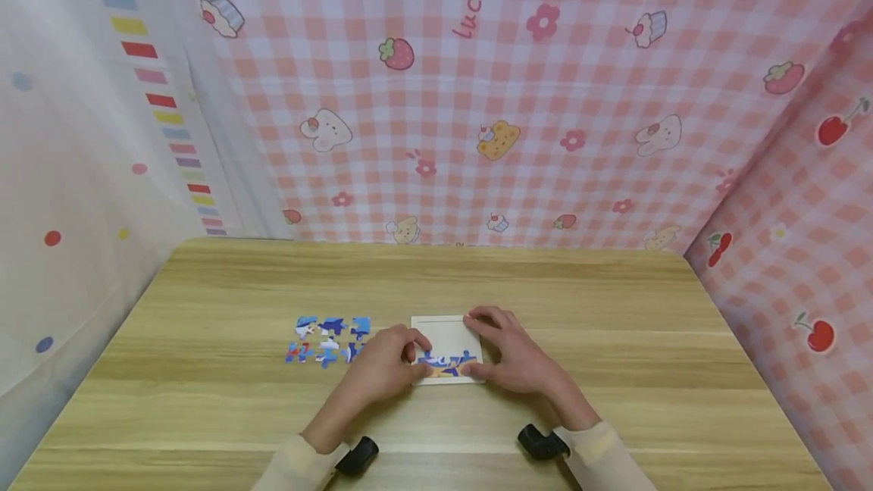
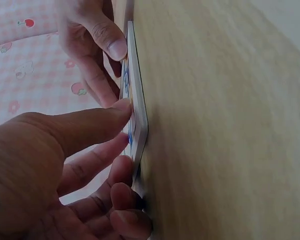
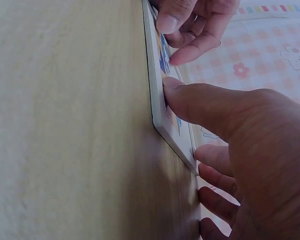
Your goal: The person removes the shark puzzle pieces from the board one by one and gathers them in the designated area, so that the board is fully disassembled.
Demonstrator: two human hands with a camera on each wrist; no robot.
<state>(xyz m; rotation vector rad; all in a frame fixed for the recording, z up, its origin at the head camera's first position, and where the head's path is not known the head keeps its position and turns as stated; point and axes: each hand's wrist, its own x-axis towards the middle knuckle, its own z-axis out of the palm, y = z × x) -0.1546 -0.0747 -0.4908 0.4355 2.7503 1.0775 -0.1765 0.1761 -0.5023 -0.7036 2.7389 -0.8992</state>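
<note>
A white puzzle tray (image 1: pixel 446 330) lies on the table between the two hands. Joined jigsaw pieces (image 1: pixel 446 364), blue, white and orange, fill its near edge. My left hand (image 1: pixel 387 358) is at the tray's left side; its thumb and index finger touch the pieces, and its other fingers bend beside the tray edge in the left wrist view. On the right side, my right hand (image 1: pixel 520 354) presses the near right pieces with its thumb, while its fingers reach along the tray's right edge to the far corner. Neither hand visibly pinches a loose piece.
Several loose jigsaw pieces (image 1: pixel 332 326) lie in two rows left of the tray, the nearest partly behind the left hand. Wood-grain table (image 1: pixel 600 301) surrounds them. A pink checked curtain (image 1: pixel 450 97) hangs at the table's far edge. Black wrist cameras (image 1: pixel 358 456) sit at both sleeves.
</note>
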